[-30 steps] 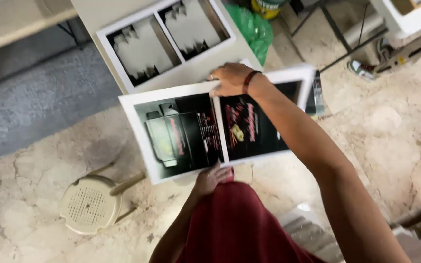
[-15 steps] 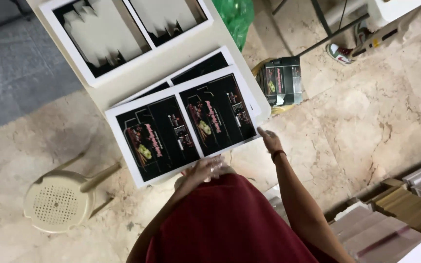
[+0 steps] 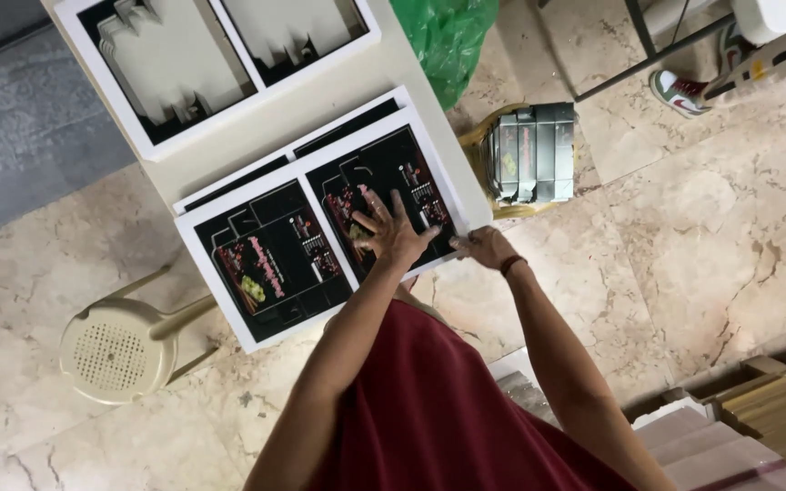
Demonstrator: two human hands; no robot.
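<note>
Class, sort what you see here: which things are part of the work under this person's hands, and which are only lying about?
In the work:
left hand, flat on the top printed sheet
right hand, at that sheet's corner
sheet stack beneath
white table

Lying about:
beige plastic stool
green plastic bag
bundle of folded cartons
sheet with pale cut-outs
shoe

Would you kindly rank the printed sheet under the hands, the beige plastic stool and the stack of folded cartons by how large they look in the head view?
1. printed sheet, clearly largest.
2. and 3. beige plastic stool and stack of folded cartons look about alike; both sit lower than the table, so no firm order.
</note>
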